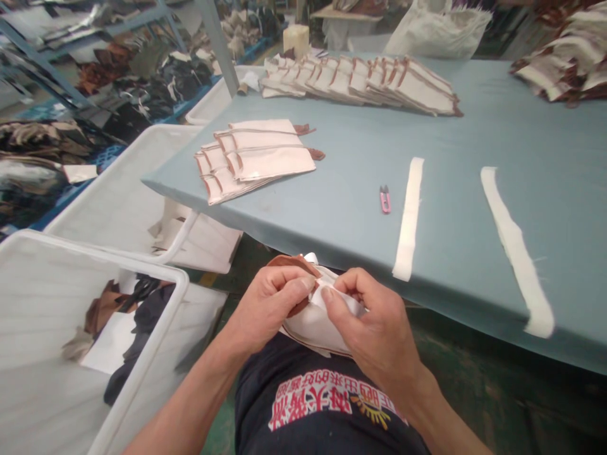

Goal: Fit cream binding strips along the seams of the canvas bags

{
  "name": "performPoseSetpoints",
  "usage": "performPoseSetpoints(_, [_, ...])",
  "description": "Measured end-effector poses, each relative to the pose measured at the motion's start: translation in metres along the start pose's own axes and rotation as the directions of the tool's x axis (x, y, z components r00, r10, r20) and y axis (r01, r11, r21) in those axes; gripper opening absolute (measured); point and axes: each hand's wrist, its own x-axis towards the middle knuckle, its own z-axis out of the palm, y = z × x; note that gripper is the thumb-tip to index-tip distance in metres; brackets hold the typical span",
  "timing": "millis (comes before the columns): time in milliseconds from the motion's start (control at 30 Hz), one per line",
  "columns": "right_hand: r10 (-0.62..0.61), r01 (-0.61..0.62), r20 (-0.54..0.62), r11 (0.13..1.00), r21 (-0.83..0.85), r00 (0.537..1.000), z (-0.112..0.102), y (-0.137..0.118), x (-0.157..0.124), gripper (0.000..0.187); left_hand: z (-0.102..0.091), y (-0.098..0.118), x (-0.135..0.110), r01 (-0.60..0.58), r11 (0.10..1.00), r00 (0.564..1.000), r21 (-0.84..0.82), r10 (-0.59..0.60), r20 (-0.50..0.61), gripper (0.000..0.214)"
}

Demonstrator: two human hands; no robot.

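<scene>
- Below the near table edge, over the person's lap, both hands meet on one white fabric piece (315, 328) with a brown trim.
- Left hand (270, 303): fingers curled closed, pinching the upper edge of the fabric piece where the brown trim shows.
- Right hand (374, 328): closed in a pinch, thumb and forefinger gripping the same edge just beside the left hand's fingertips.
- The fabric piece hangs from the two pinches and rests against the dark printed shirt (322, 404) below the hands.
- Beyond the right hand, on the blue-grey table (521, 126), lies a white strip (408, 218); pink thread snips (385, 199) lie just to its left.
- Farther right of the right hand, a second, ragged white strip (515, 246) runs to the table edge.
- Beyond the left hand, a fanned stack of folded pieces (253, 158) sits near the table corner; a longer row of pieces (360, 79) lies well beyond it.
- Left of the left hand stands a white bin (142, 328) holding dark and brown scraps (128, 303).
</scene>
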Motion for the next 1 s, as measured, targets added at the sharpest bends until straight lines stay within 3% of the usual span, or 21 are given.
performPoseSetpoints(133, [-0.008,0.008,0.015,1.000,0.014,1.000,0.003,0.001,0.000,0.022,-0.004,-0.002,-0.003,-0.010,1.000,1.000,-0.027,0.010,0.011,0.041])
performPoseSetpoints(300, [-0.015,0.015,0.025,1.000,0.001,1.000,0.007,0.002,0.001,0.022,-0.006,0.003,-0.009,0.008,1.000,0.999,-0.004,-0.008,0.042,0.021])
performPoseSetpoints(400, [0.010,-0.011,0.046,1.000,0.003,0.999,0.010,0.003,0.002,0.022,0.000,0.005,-0.011,0.004,0.992,0.998,0.126,0.004,-0.060,0.015])
performPoseSetpoints(567, [0.144,-0.158,0.120,0.981,0.117,0.982,0.016,0.009,0.003,0.021,0.013,0.002,-0.013,-0.023,0.940,0.976,0.341,0.095,-0.197,0.018])
performPoseSetpoints(700, [0.261,-0.330,0.262,0.904,0.270,0.929,0.018,0.017,0.004,0.025,0.020,0.001,-0.011,-0.052,0.877,0.961,0.478,0.174,-0.215,0.020])
performPoseSetpoints(833, [0.311,-0.443,0.358,0.809,0.386,0.881,0.024,0.023,0.003,0.029,0.022,0.000,-0.006,-0.074,0.868,0.958,0.491,0.198,-0.205,0.018])
performPoseSetpoints(933, [0.266,-0.433,0.389,0.784,0.445,0.882,0.027,0.026,0.004,0.031,0.018,0.000,-0.001,-0.094,0.876,0.963,0.473,0.200,-0.179,0.015])
performPoseSetpoints(1000, [0.176,-0.349,0.379,0.820,0.455,0.909,0.027,0.028,0.008,0.032,0.012,0.004,0.002,-0.106,0.893,0.974,0.437,0.182,-0.136,0.015])
